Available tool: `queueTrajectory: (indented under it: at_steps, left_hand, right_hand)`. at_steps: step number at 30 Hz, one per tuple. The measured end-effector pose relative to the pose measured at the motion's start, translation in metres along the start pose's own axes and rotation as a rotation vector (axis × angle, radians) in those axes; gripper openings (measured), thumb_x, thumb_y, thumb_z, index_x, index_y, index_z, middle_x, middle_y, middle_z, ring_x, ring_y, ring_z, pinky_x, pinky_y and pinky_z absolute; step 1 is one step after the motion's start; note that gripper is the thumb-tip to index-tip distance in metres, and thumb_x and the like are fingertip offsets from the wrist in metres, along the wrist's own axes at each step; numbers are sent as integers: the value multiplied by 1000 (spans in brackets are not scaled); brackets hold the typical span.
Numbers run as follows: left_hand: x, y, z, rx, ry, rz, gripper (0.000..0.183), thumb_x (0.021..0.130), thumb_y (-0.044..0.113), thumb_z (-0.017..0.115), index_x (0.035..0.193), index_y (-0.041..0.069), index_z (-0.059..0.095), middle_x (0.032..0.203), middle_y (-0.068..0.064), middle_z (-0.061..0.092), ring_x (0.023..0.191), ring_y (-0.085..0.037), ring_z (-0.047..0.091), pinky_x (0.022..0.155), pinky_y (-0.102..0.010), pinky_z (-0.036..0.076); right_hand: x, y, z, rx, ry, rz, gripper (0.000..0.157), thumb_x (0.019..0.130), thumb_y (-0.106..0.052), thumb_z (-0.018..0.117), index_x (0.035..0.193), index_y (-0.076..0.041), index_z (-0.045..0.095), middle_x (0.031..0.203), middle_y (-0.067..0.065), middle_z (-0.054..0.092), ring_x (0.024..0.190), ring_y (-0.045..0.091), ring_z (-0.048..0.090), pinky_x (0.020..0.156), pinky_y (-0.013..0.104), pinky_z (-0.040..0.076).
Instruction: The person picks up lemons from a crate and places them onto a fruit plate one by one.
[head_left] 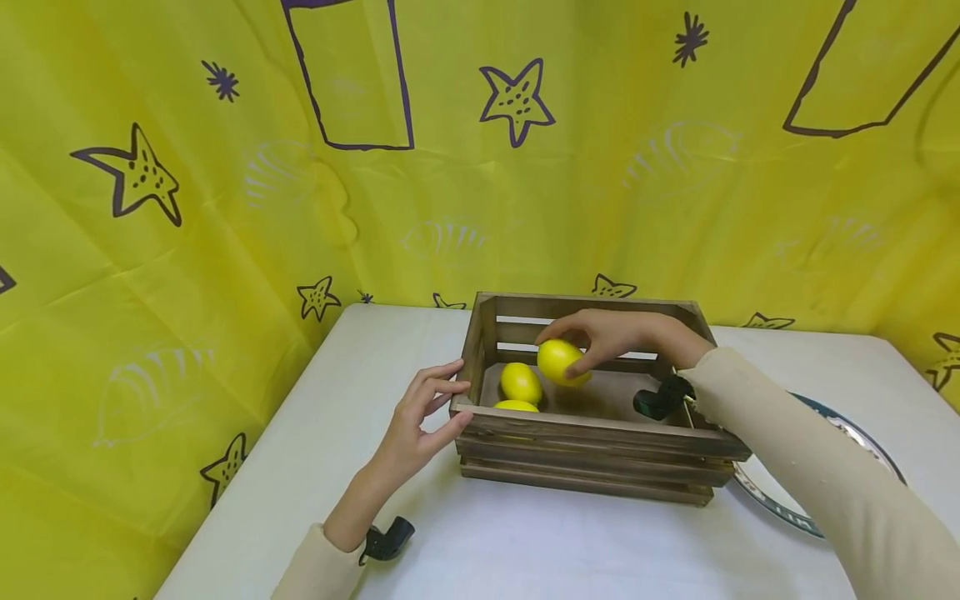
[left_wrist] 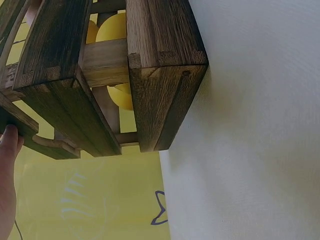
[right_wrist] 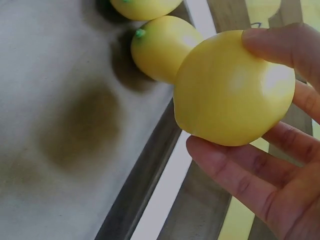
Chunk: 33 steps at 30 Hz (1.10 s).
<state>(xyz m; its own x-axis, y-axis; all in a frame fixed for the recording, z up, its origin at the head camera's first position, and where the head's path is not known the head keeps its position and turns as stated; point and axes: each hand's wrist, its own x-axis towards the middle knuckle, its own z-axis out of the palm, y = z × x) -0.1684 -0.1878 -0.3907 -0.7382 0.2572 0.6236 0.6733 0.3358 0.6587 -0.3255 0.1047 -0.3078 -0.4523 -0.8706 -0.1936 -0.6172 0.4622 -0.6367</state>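
Note:
My right hand pinches a yellow lemon between thumb and fingers, inside the wooden crate. In the right wrist view the held lemon hangs over the crate's grey floor, its shadow falling to one side. Two more lemons lie at the crate's left end: one in plain sight, another partly hidden by the front slats. With extended, slightly bent fingers, my left hand touches the crate's left end, thumb near the front corner. A fingertip rests on the end board in the left wrist view.
A plate with a patterned dark rim lies right of the crate, partly covered by my right sleeve. The white table carries both. Behind stands a yellow curtain printed with starfish.

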Motion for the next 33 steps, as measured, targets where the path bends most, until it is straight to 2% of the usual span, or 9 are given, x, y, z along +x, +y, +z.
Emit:
queueTrajectory:
  at_steps: [6, 10, 15, 20, 28, 33]
  left_hand:
    - [0, -1, 0, -10, -8, 3, 35, 85, -7, 69, 117, 2, 59, 139, -16, 47, 124, -36, 52, 97, -43, 50]
    - [0, -1, 1, -7, -10, 4, 35, 86, -6, 69, 118, 2, 58, 139, -16, 47, 123, -35, 53, 98, -42, 50]
    - [0, -1, 0, 1, -7, -2, 34, 86, -5, 69, 118, 3, 59, 140, -15, 47, 124, -35, 53, 98, -41, 50]
    - [-1, 0, 0, -6, -12, -13, 33, 86, -5, 69, 117, 2, 59, 140, -16, 47, 126, -35, 51, 99, -41, 50]
    - [-2, 0, 2, -7, -9, -19, 32, 86, -6, 68, 116, 1, 59, 139, -16, 48, 125, -36, 52, 98, -41, 50]
    - [-1, 2, 1, 3, -4, -17, 32, 86, -6, 68, 116, 2, 58, 139, -17, 48, 126, -37, 50, 98, -42, 50]
  right_hand:
    - [-6, -6, -3, 24, 67, -39, 57, 85, -19, 74, 136, -5, 54, 126, 8, 59, 100, 21, 60, 88, 35, 54]
    - [-9, -9, -4, 80, 84, -29, 57, 86, -20, 73, 137, -6, 52, 119, 7, 58, 102, 25, 58, 87, 36, 53]
    - [-8, -13, -6, 103, 93, -6, 58, 88, -19, 72, 140, -6, 49, 124, 8, 56, 109, 28, 54, 92, 39, 51]
    - [-7, -12, -9, 85, 119, -45, 60, 88, -16, 71, 142, -2, 46, 127, 11, 57, 110, 26, 57, 97, 43, 50]
    - [-10, -14, -11, 71, 143, -109, 60, 88, -13, 71, 140, 3, 46, 131, 18, 54, 104, 25, 60, 89, 36, 54]
    - [-12, -21, -16, 61, 150, -122, 61, 88, -13, 71, 140, 5, 45, 127, 18, 57, 102, 24, 63, 84, 33, 56]
